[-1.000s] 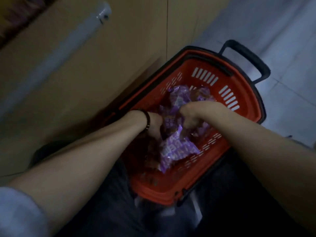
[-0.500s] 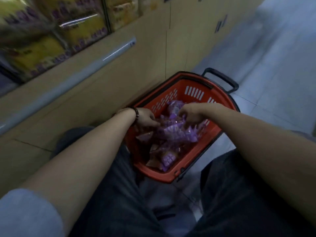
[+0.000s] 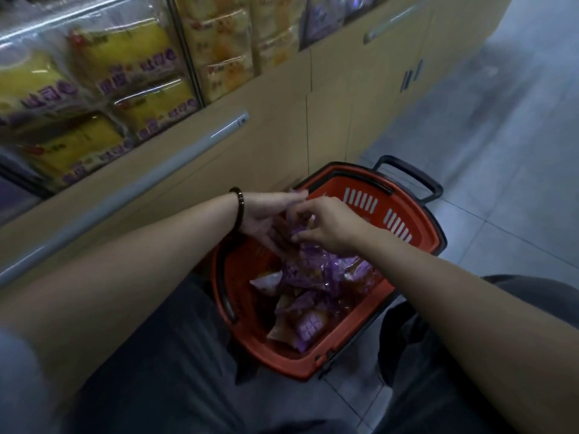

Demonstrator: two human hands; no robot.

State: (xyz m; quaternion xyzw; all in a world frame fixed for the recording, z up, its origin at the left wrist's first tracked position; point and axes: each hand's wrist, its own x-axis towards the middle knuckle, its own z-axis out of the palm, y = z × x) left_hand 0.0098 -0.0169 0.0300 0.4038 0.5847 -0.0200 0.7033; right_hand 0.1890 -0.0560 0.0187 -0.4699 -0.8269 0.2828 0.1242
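Purple packets (image 3: pixel 313 270) are lying heaped in the red basket (image 3: pixel 377 211), which is sitting just below the middle of the frame, between your knees. The basket's long axis is running from lower left to upper right, with its black pull handle (image 3: pixel 407 173) pointing toward the upper right.

You are lifting one held packet (image 3: pixel 297 228) just above the heap, at the centre of the frame. Your right hand (image 3: pixel 329 227) is pinching it with curled fingers. Your left hand (image 3: pixel 266 214) is lying against its other side with fingers nearly straight, spread wide rather than gripping. One corner of the packet is poking up past your left fingertips, toward the top of the frame. The hands are covering the rest, so you cannot tell its long axis.

A dark bracelet (image 3: pixel 239 208) is circling your left wrist. Yellow bags (image 3: pixel 119 57) are filling the shelf in the upper left, and grey tiled floor (image 3: pixel 501 151) is stretching along the right.
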